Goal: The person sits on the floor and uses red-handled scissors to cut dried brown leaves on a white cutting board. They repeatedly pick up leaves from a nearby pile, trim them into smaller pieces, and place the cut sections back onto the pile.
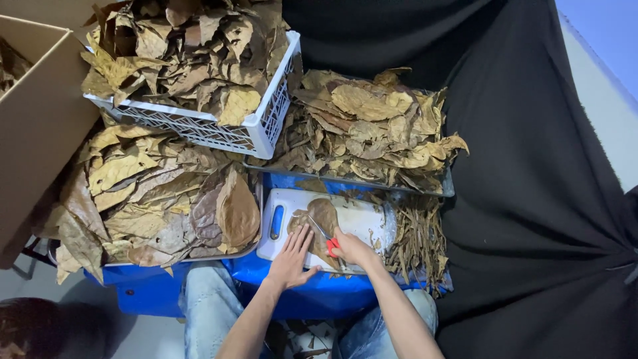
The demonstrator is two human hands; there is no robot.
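While flat on leaf (323, 219), left hand (290, 260)

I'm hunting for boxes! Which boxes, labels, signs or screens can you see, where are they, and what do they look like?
Plain brown cardboard box: far left, open top, dried leaves inside.
White plastic lattice crate: top middle, rectangular, heaped with dry brown leaves.
No labels, signs or screens show.
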